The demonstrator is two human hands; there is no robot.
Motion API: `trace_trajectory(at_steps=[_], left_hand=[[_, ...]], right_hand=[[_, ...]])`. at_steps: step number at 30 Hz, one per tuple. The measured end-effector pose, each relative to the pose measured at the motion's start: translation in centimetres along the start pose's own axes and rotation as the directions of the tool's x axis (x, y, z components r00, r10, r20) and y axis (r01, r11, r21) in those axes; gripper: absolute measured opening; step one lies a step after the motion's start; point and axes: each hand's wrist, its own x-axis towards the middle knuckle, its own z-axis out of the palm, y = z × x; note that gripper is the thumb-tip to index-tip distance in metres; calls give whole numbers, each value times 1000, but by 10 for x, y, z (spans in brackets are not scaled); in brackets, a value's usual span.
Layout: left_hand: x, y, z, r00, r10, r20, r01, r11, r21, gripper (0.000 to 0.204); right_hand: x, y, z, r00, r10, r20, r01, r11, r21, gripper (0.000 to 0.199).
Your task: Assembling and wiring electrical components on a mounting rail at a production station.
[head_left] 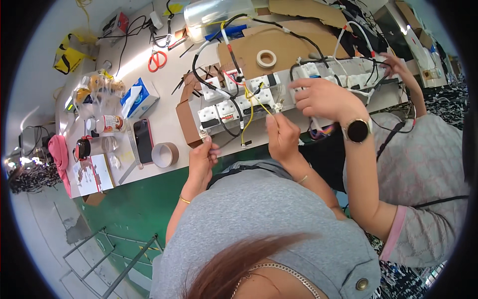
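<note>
An assembly of white socket modules [229, 110] lies at the near edge of the table, with black, yellow and white wires looping over it. My left hand [199, 162] is closed at the assembly's near left corner; what its fingertips pinch is too small to make out. At the right end of the assembly, my right hand [284, 137] is closed with thumb and finger together. A thin yellow wire [261, 107] runs down to its fingertips. Another yellow wire [245, 132] hangs over the front edge, ending in a dark connector.
On my right a co-worker's watch-wearing hand [326, 99] reaches over a second socket assembly [356, 79]. Behind lie cardboard [294, 42], a tape roll [266, 59] and red scissors [157, 61]. To the left are a phone [143, 141], brown tape [165, 155], tissues [139, 98] and bottles [110, 123].
</note>
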Motion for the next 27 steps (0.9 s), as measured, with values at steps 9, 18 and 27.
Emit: trace_trajectory(at_steps=[9,18,27], left_hand=[[-57,65,2,519,759,395,-854,476,207,31],[-102,232,26,-159,936,314,-648,141,-748,29],[-37,84,88,-745,55,665,-511,593,-622,39]], right_hand=[[59,-39,14,995,-9,103,-70,671,738,26],[128,-136,-59,643,-304,-703,663,681,311,24],[-48,-113,-86,904,-53,-424,229,897,378,25]])
